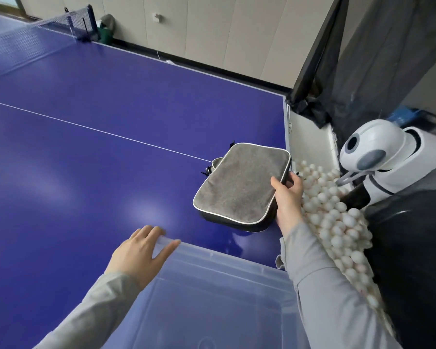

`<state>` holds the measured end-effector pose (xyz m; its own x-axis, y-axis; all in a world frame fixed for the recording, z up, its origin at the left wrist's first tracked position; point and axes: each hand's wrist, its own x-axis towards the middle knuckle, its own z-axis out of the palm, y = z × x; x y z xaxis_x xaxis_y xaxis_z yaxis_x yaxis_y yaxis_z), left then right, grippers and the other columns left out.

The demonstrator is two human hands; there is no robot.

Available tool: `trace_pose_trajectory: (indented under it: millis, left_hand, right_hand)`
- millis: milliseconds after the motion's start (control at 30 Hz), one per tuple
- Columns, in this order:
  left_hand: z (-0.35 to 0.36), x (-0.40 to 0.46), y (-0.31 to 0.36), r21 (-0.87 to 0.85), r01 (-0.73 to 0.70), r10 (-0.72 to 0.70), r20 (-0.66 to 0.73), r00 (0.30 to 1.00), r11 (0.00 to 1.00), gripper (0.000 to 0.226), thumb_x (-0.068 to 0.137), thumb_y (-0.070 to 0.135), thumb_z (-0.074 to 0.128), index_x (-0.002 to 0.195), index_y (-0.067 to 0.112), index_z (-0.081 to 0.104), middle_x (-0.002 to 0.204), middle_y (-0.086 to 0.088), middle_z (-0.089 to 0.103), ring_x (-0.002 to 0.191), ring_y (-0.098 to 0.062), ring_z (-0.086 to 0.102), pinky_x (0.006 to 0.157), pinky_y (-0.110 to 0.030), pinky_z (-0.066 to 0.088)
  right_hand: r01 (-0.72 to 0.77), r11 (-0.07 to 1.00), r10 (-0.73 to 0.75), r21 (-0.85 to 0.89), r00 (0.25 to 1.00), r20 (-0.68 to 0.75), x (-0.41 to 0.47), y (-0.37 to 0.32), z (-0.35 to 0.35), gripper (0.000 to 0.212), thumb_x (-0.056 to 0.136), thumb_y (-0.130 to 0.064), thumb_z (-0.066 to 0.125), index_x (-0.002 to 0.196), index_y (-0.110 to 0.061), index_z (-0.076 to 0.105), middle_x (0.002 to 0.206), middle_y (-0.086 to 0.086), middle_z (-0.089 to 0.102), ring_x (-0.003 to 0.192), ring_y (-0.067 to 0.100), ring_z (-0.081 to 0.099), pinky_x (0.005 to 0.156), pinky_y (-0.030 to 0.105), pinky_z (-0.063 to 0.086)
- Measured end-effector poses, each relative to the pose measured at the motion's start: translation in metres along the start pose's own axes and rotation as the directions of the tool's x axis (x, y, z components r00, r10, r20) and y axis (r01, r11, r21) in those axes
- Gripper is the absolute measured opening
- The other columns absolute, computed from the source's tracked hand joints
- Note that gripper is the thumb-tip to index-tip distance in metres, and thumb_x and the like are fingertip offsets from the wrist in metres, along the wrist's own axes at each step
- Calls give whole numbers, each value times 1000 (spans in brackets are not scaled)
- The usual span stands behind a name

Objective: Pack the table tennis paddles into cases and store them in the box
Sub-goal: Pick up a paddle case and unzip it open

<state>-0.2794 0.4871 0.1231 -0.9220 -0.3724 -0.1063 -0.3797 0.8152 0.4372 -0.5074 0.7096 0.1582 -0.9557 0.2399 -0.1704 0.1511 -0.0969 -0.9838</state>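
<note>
2 bare hands, left hand (pixel 139 253), right hand (pixel 287 197); no rings or watch visible. Long light-grey sleeves (pixel 325 293) to wrists, right cuff tabbed.

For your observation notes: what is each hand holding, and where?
Right hand grips the grey zipped fabric paddle case by its right edge; left hand holds nothing.

I can read no text, brand, number or sign anywhere: the grey paddle case (pixel 239 187) is plain, and so are the clear box (pixel 212 311) and the blue table (pixel 86 147).
</note>
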Motion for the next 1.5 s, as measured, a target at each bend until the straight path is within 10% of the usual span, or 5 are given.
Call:
trace_pose_trajectory:
  millis: [100, 300, 600, 1233, 1500]
  left_hand:
    - [-11, 0, -3, -337, 36, -52, -39, 998, 941, 41, 92, 50, 42, 120, 24, 56, 110, 11, 55, 114, -14, 51, 91, -29, 40]
    - [-72, -2, -28, -826, 184, -231, 67, 971, 533, 36, 95, 49, 40, 117, 23, 54, 105, 3, 64, 93, -14, 60, 79, -31, 46]
    - [-151, -62, -120, -963, 134, -271, 68, 960, 235, 44, 82, 54, 62, 114, 25, 59, 96, 5, 73, 84, -13, 71, 69, -30, 56]
    - [-230, -177, -347, -924, -45, -383, -202, 902, 381, 32, 86, 22, 66, 105, 38, 47, 94, 2, 72, 77, -13, 70, 63, -28, 54]
    - [-266, -137, -419, -751, -43, -273, -292, 917, 659, 40, 87, 22, 66, 101, 50, 41, 85, 4, 67, 80, -17, 65, 80, -42, 53]
  right_hand:
    - [24, 999, -26, 40, 998, 59, -37, -18, 8, 47, 84, -3, 64, 127, -16, 49, 110, 8, 62, 92, 21, 63, 87, 37, 50]
    - [48, 995, -72, 85, 948, 309, -123, -38, 44, 46, 85, -6, 66, 128, -17, 52, 118, 4, 65, 104, 19, 65, 96, 38, 50]
    - [109, 994, -100, 20, 799, 593, -270, -20, 113, 43, 84, -12, 69, 122, -28, 56, 118, 3, 62, 99, 9, 65, 76, 19, 51]
    - [277, 940, -50, -200, 690, 722, -469, 71, 255, 49, 86, -18, 68, 128, -32, 47, 116, -1, 57, 104, 15, 57, 85, 24, 48]
    - [478, 856, -233, -198, 699, 676, -477, 81, 348, 38, 87, -21, 67, 120, -33, 52, 106, -8, 54, 99, 12, 57, 85, 29, 48]
